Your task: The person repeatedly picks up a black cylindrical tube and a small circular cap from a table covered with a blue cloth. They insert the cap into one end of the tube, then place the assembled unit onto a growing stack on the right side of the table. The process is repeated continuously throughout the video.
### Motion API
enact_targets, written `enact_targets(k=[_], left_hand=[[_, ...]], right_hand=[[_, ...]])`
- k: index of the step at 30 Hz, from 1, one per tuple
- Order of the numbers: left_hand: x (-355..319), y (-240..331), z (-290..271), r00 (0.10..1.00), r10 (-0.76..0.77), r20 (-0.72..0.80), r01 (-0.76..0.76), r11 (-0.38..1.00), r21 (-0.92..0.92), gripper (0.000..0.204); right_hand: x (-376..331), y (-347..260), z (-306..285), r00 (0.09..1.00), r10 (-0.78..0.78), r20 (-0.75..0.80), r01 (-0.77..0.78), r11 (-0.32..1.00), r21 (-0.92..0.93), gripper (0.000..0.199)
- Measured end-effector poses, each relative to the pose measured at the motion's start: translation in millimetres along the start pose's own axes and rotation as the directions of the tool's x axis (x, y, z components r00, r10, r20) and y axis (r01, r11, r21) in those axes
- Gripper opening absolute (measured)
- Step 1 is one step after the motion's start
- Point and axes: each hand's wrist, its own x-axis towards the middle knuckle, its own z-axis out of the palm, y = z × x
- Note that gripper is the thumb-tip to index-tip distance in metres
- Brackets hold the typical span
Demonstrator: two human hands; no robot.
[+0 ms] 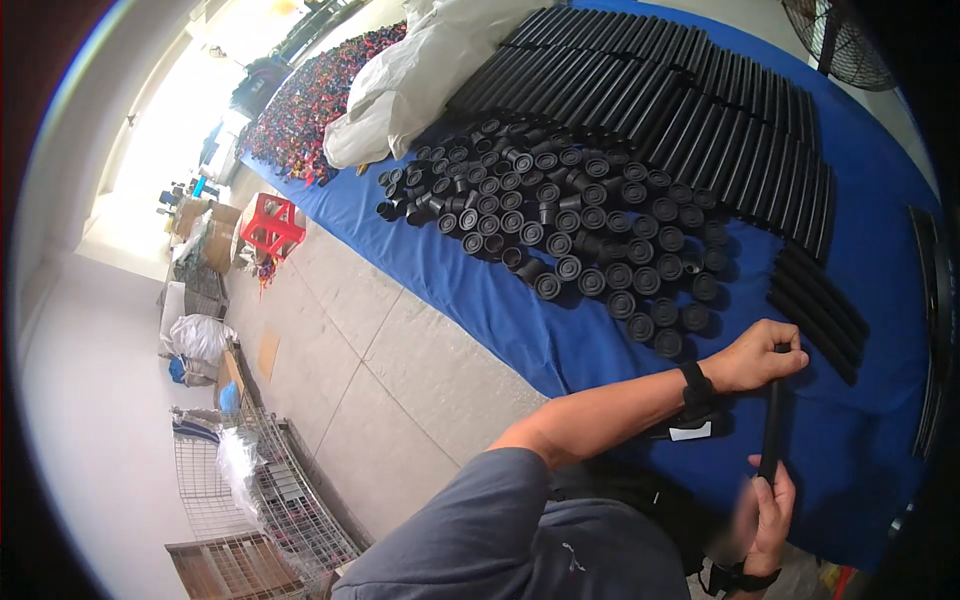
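Note:
A short black tube (773, 425) is held between my two hands over the near right part of a blue cloth-covered table (860, 480). My left hand (752, 357) is closed around its far end. Lower down, the fingers and thumb of my right hand (773, 503) grip its near end. Just beyond my left hand lie several matt black tubes (820, 310) side by side. To the left of them spreads a crowd of round black caps (619, 275) with ringed tops, some fitted to elbow-shaped pieces.
Rows of glossy black tubes (640, 90) cover the table's far side. A white sack (400, 95) lies beside a heap of small multicoloured pieces (310, 105). A red stool (272, 225) and wire mesh baskets (280, 490) stand on the floor at left. Long black strips (930, 330) lie at the right edge.

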Motion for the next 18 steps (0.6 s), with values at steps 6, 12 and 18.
enact_targets(k=[6,12,18], left_hand=[[0,0,-1,0.999,0.006,-0.034,-0.005,1.0,0.009,0.027],[0,-2,-1,0.997,-0.007,-0.071,0.006,1.0,-0.012,0.027],[-1,11,-1,0.997,-0.022,-0.08,0.023,1.0,0.016,0.029]], right_hand=[[5,0,-4,1.0,0.011,0.022,-0.01,0.999,-0.037,0.038],[6,-4,-4,1.0,0.009,0.014,-0.007,0.992,-0.124,0.041],[-1,6,-14,0.865,-0.5,-0.037,0.214,0.436,-0.874,0.034]])
